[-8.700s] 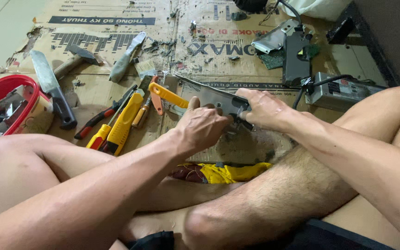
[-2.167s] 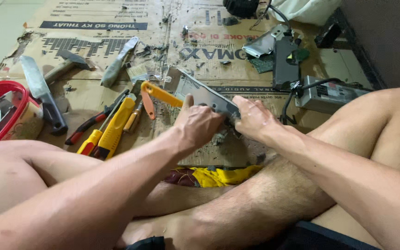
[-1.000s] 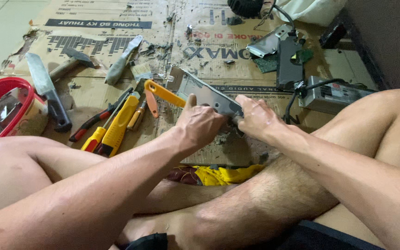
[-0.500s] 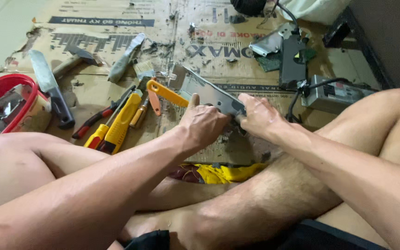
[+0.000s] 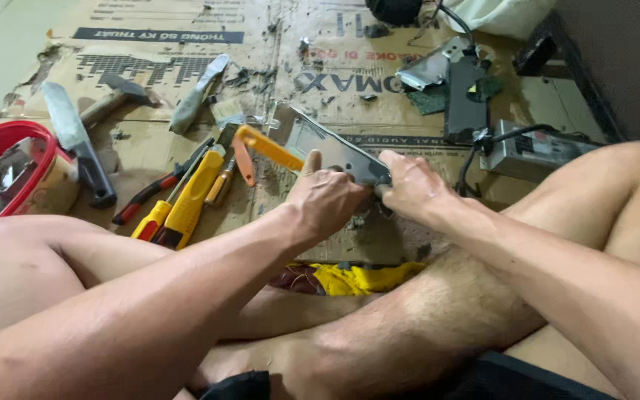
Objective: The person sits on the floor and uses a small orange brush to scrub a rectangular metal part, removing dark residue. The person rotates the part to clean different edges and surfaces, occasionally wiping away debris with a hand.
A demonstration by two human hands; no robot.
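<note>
Grey metal bracket (image 5: 332,150) clamped in left hand (image 5: 325,201) grip, right hand (image 5: 411,187) grip pinching its end

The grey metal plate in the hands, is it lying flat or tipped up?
Tipped up. The metal plate slants, far corner raised off the cardboard, with the left hand and right hand gripping its near end.

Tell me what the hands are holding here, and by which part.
Both hands grip a flat grey metal plate at its near end: the left hand closes on its left, the right hand pinches its right corner.
</note>
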